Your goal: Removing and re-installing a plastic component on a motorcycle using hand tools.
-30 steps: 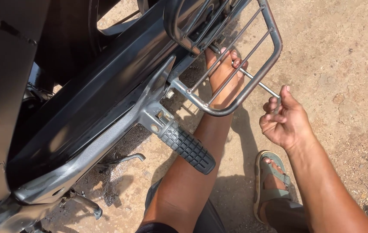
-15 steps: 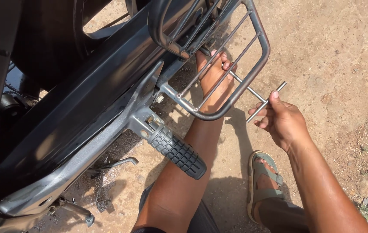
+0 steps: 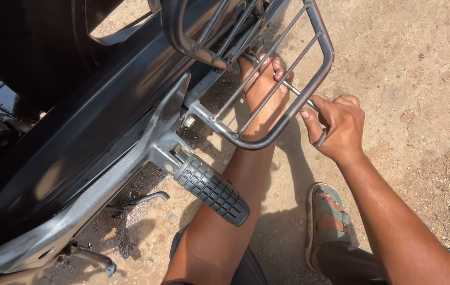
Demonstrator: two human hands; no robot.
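Note:
My right hand [image 3: 338,128] is closed around the handle of a metal T-shaped wrench [image 3: 293,91] just right of a grey metal side guard [image 3: 317,79] on a motorcycle. The wrench shaft runs up-left through the guard's bars toward the machine. My left hand [image 3: 263,87] reaches up behind the bars and grips the shaft near its far end. A rubber-covered footrest [image 3: 211,189] sticks out below the guard, over my left forearm.
The black motorcycle body [image 3: 93,126] fills the left side. A thin metal lever [image 3: 146,199] and a stand part [image 3: 90,257] hang low over the dirt. My foot in a sandal [image 3: 326,221] rests on the sandy ground [image 3: 409,47].
My right hand has turned the wrench handle, closing over it from above instead of holding it from below. The view has shifted slightly, and my left hand has stayed behind the guard.

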